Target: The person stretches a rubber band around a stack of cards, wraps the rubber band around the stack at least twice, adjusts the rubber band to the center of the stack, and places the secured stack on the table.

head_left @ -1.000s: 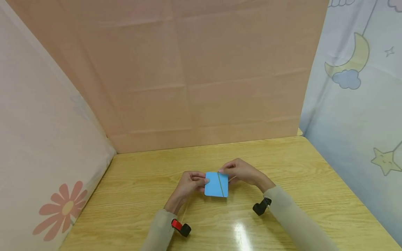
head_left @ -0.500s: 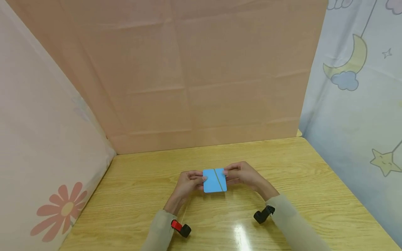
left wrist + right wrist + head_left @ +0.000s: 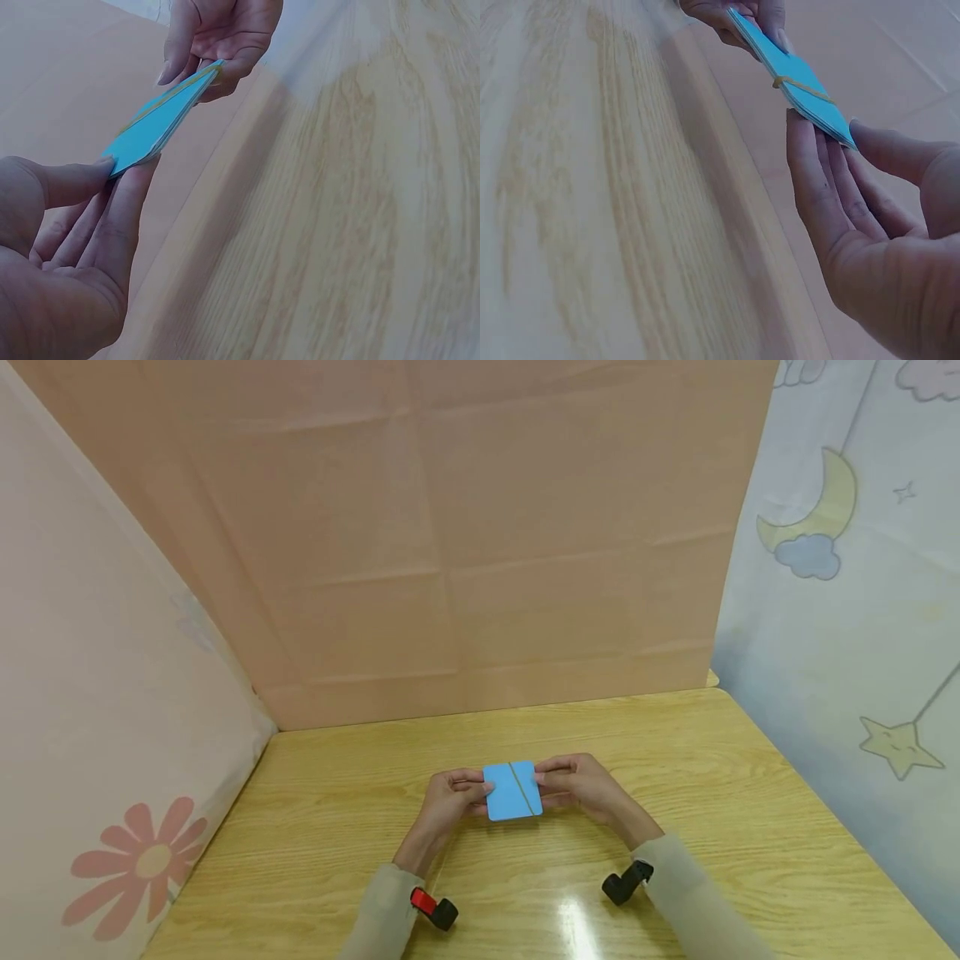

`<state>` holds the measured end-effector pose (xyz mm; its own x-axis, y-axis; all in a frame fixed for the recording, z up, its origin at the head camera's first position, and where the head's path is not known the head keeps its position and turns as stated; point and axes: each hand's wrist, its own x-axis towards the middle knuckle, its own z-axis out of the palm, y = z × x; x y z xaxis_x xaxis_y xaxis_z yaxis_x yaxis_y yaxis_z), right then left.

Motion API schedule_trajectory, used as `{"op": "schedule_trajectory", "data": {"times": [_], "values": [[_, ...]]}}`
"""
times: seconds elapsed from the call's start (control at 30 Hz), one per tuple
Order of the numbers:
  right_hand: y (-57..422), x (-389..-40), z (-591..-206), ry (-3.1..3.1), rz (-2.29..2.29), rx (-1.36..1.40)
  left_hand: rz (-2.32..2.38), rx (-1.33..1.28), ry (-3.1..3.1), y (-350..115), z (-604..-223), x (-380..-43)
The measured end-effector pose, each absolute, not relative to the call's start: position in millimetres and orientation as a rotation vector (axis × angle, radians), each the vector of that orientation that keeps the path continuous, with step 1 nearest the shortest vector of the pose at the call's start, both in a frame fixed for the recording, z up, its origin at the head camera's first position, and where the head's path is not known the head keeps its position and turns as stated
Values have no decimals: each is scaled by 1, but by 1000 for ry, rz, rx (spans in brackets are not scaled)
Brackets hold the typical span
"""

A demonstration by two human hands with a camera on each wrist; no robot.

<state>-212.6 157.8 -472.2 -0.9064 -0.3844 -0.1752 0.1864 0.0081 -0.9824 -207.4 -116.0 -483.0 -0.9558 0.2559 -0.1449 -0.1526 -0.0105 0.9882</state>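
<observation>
A thin stack of blue square cards point(image 3: 504, 792) is held above the table in the head view. A yellowish rubber band point(image 3: 522, 788) runs round it at a slant, nearer its right side. My left hand point(image 3: 442, 802) pinches the left edge, thumb on top and fingers beneath. At the opposite edge, my right hand point(image 3: 588, 787) pinches the stack between thumb and fingers. The left wrist view shows the layered edge of the blue cards point(image 3: 154, 131) tilted between both hands. In the right wrist view, the band point(image 3: 804, 87) crosses the face and bulges at one edge.
A wood-grain table point(image 3: 337, 843) lies below the hands. A plain pinkish-tan sheet point(image 3: 450, 568) stands at its back edge. Patterned cloths hang at the left point(image 3: 90, 693) and right point(image 3: 832, 635). Small dark cameras sit on both wrists.
My right hand has shifted from the stack's upper right corner down to its right edge. The stack has moved slightly up and left, and the band slants more. The left hand stays nearly still.
</observation>
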Motion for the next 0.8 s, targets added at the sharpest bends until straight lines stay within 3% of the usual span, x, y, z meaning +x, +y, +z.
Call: {"op": "schedule_trajectory", "data": {"times": [0.8], "values": [[155,-213,-486,1901,-2031,-164,2049,84,1975,-113,-491,-212]]}}
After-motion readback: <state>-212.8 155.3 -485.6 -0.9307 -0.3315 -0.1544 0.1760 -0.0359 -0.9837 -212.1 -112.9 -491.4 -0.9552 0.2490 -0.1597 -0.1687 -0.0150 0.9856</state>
